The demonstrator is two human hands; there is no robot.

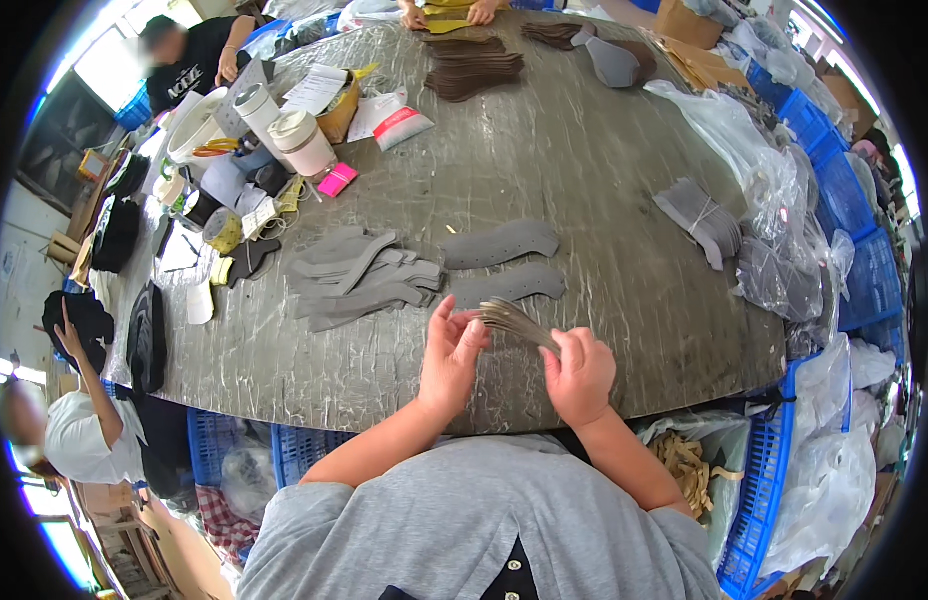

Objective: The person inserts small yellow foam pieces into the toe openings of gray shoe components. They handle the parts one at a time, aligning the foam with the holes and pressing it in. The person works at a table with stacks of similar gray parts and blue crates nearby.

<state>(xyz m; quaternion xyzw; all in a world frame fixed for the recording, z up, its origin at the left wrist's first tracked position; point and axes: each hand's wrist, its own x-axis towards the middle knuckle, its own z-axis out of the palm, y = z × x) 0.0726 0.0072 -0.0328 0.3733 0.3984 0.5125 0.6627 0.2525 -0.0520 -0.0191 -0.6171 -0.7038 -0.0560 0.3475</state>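
My right hand (581, 372) grips one end of a stack of thin grey-brown cut pieces (519, 321), held above the near part of the table. The stack's left end is slightly fanned. Beside that end is my left hand (452, 358), its fingers apart and its thumb close to the edges; whether it touches them I cannot tell. Just beyond lie two flat, curved grey pieces, a farther one (501, 244) and a nearer one (514, 285). A loose heap of grey strips (359, 275) rests to their left.
A tied grey bundle (700, 220) lies at the right near clear plastic bags (779, 200). Brown stacks (474, 68) sit at the far side, near another person's hands. Jars (302, 143) and a pink pad (337, 180) crowd the left. Blue crates (769, 470) flank the table (624, 190).
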